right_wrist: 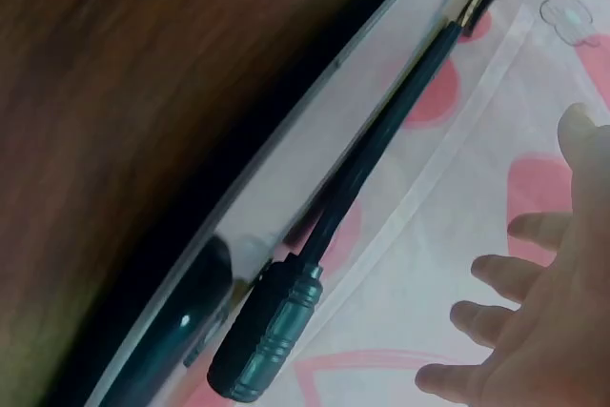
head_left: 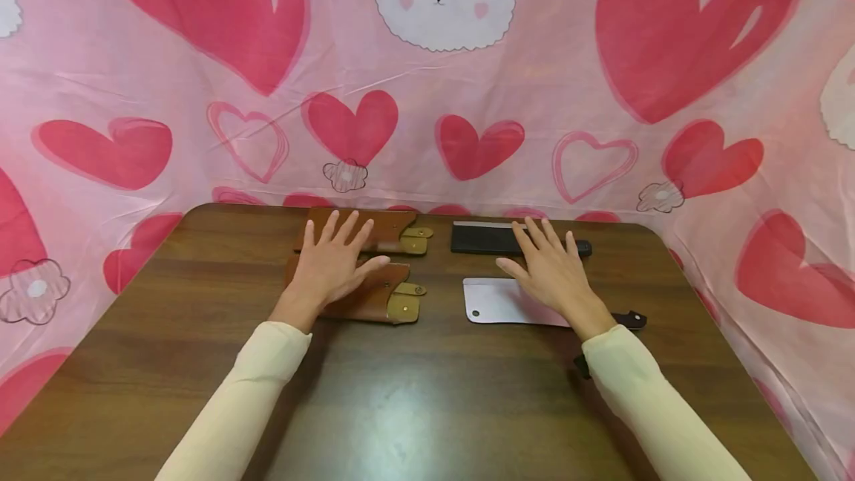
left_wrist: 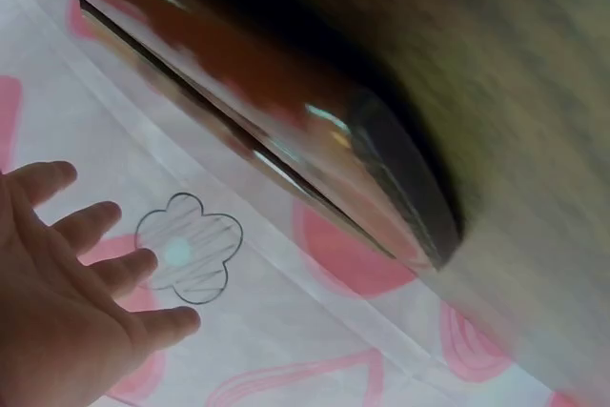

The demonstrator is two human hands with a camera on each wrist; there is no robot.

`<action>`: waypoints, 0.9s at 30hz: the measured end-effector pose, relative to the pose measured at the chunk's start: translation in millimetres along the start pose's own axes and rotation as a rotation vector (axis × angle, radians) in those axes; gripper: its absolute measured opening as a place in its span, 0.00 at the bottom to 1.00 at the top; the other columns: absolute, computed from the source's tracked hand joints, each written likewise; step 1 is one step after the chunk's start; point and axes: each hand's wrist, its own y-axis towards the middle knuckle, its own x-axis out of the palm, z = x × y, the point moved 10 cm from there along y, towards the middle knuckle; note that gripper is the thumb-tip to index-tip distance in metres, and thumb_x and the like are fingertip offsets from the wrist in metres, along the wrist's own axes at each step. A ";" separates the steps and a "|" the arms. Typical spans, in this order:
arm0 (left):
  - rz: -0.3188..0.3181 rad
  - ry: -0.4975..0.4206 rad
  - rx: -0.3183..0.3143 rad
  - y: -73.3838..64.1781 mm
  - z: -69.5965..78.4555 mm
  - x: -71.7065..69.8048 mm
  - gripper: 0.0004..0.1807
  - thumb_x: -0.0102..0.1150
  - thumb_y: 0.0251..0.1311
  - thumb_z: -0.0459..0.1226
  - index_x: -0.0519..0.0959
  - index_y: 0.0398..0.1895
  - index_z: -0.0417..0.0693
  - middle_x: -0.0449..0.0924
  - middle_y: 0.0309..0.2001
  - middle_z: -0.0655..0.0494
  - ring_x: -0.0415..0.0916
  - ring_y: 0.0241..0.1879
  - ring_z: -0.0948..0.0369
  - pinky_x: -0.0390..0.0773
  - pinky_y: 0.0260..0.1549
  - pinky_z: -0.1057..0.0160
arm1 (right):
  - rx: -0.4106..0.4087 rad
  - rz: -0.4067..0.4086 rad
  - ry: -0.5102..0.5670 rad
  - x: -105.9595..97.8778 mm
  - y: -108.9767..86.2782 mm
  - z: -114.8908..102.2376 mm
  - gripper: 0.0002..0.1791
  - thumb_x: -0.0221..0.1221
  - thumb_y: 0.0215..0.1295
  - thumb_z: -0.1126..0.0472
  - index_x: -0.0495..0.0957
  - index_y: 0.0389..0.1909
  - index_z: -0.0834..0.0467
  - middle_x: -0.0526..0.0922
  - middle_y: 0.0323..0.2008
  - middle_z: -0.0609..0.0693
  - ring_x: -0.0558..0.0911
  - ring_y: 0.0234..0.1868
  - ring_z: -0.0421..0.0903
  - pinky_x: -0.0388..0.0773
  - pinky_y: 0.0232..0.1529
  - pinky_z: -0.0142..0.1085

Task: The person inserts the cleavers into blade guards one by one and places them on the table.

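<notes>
A: Hands and pieces, please.

B: Your left hand (head_left: pixel 327 267) hovers above the far sheath (head_left: pixel 384 228) and near sheath (head_left: pixel 374 297); your right hand (head_left: pixel 551 266) above the black cleaver (head_left: pixel 484 239) and silver cleaver (head_left: pixel 496 300). Sheaths left, cleavers right, all flat on the worktop (head_left: pixel 374 421). Both your hands spread, fingers extended, gripping nothing.

A: Doing this well?

B: My reading: a ready pose, nothing picked up. Hold both palms level and clear of the blades. If you lift a cleaver, take the handle (head_left: pixel 631 320), one piece at a time. If you steady a sheath, press its body, fingers away from the strap (head_left: pixel 410 289) end.

A: Which way does everything point?

B: All four long axes run roughly left to right across your view. Cleaver handles point right, blade fronts left, towards the sheaths. Strap ends face right, towards the cleavers. The black cleaver's bright strip (head_left: pixel 481 225), probably its edge, faces away from you; judge the silver one's edge up close.
</notes>
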 end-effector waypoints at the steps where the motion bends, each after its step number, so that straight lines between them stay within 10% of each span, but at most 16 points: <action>1: -0.003 -0.005 -0.002 -0.6 -1.7 0.1 0.50 0.30 0.65 0.75 0.53 0.82 0.55 0.47 0.81 0.46 0.36 0.79 0.41 0.29 0.69 0.32 | -0.001 -0.001 -0.003 -0.6 -0.7 0.9 0.47 0.45 0.73 0.29 0.53 0.80 0.56 0.49 0.80 0.60 0.43 0.80 0.62 0.34 0.70 0.68; 27: 0.071 -0.061 0.036 -21.6 -24.7 -3.3 0.56 0.49 0.55 0.77 0.60 0.80 0.54 0.54 0.78 0.42 0.45 0.77 0.40 0.41 0.70 0.32 | -0.041 -0.008 0.054 -6.7 -22.2 25.3 0.46 0.50 0.73 0.33 0.58 0.78 0.61 0.56 0.77 0.64 0.50 0.77 0.66 0.43 0.70 0.69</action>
